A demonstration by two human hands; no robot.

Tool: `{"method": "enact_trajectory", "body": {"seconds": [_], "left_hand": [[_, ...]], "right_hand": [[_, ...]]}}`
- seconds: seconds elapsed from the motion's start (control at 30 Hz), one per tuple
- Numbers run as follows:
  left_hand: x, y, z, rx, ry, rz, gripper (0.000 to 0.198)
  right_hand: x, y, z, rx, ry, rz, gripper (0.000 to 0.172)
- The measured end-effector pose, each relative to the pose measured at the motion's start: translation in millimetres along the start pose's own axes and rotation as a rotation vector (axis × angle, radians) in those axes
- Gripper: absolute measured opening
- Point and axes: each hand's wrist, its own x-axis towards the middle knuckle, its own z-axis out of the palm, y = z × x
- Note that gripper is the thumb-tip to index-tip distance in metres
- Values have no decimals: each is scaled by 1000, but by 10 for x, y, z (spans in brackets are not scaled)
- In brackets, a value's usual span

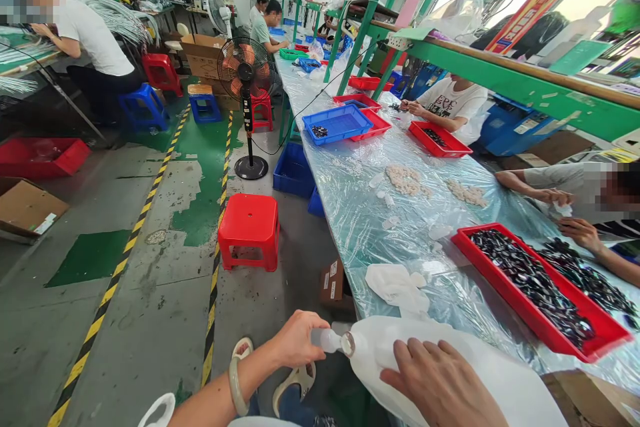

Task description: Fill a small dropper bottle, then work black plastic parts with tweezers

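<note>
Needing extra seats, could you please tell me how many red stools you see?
3 red stools: one in the aisle, one behind the standing fan, one far left; more may be hidden.

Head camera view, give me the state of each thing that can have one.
Large white translucent plastic jug: tipped on its side, right hand flat on it.
Small clear container: gripped by left hand at jug's mouth.
Long red plastic tray: heaped with dark parts.
Blue plastic tray: nearly empty.
Red plastic stool: upright, unoccupied.
Black pedestal fan: upright.
</note>
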Motion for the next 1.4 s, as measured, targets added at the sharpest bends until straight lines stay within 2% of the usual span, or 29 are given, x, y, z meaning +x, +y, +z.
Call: {"method": "enact_trajectory", "body": {"seconds": [0.17, 0.37, 0.7, 1.1, 1.4], "left_hand": [[-2, 12, -1, -2, 7, 1, 31], [-2, 9, 10, -4, 15, 2, 32], [1, 13, 16, -5, 6, 7, 31], [-9, 110, -8, -68, 26, -1, 35], [2, 273, 28, -174, 44, 32, 32]], "right_hand": [[-20, 6, 20, 11, -24, -13, 50], [-24, 1, 9, -8, 0, -5, 52], [-7, 4, -13, -9, -36, -16, 56], [-103, 87, 3, 38, -85, -41, 51], [-221, 219, -154, 0, -74, -23, 45]]}}
